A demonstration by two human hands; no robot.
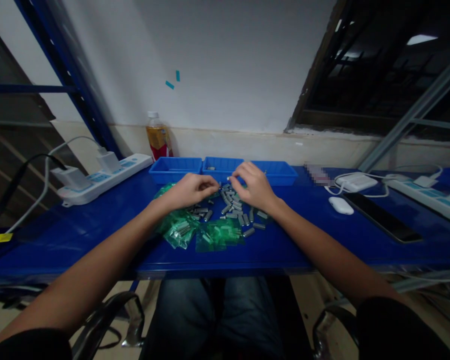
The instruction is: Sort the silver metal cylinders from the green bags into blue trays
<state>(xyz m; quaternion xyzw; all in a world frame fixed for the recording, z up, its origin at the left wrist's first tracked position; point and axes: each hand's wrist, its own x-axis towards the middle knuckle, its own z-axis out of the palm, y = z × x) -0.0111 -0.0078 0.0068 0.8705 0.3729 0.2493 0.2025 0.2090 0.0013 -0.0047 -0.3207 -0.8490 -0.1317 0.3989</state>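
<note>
My left hand (194, 190) is closed, thumb and fingertips together over the pile; what sits between them, if anything, is too small to make out. My right hand (254, 186) pinches a small silver metal piece (228, 178) at its fingertips, just in front of the blue trays. Below both hands lies a loose pile of silver metal cylinders (235, 205). Small green clear plastic bags (218, 235) lie at the near side of the pile and under my left hand, a few with metal pieces inside.
Three blue trays, left (176, 175), middle (224, 161) and right (279, 172), stand at the back. Behind them is a drink bottle (159, 136). Power strips lie left (108, 176) and right (431, 195). At right are a phone (382, 217) and white earbud case (340, 205).
</note>
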